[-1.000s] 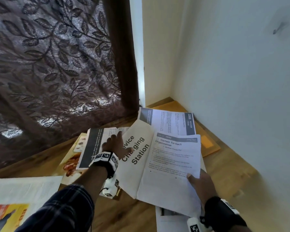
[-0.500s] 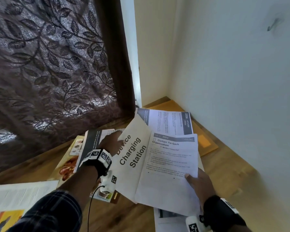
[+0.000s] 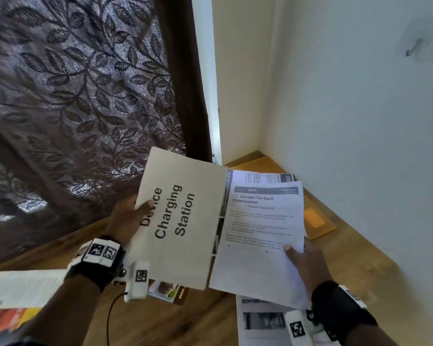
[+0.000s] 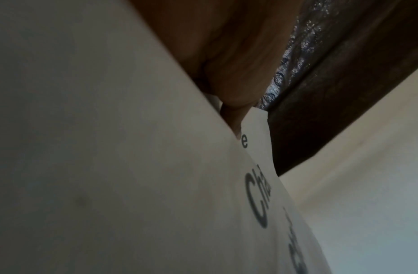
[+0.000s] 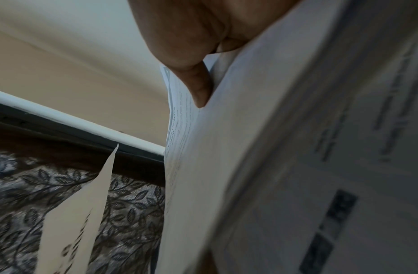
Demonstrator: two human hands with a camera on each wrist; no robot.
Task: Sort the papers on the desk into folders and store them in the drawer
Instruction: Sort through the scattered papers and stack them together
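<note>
A cream folder (image 3: pixel 178 218) printed "Device Charging Station" is lifted off the wooden desk (image 3: pixel 355 268). My left hand (image 3: pixel 128 221) grips its left edge, thumb on top; the left wrist view shows the thumb pressed on the folder (image 4: pixel 132 166). My right hand (image 3: pixel 303 258) pinches a white sheet (image 3: pixel 260 236) headed "Curtain Tie-back Organization" at its lower right; the right wrist view shows the thumb on that sheet (image 5: pixel 226 166). More printed sheets lie under it, one (image 3: pixel 263 176) at the far side and one (image 3: pixel 263 320) near me.
An orange envelope (image 3: pixel 315 218) lies on the desk by the white wall (image 3: pixel 360 121). A leaf-patterned curtain (image 3: pixel 73 96) hangs at the left. Colourful magazines (image 3: pixel 18 295) lie at the near left, another (image 3: pixel 168 290) under the folder.
My left hand has taken the folder's left edge and lifted it up off the papers at the left. The right hand keeps holding the white sheet.
</note>
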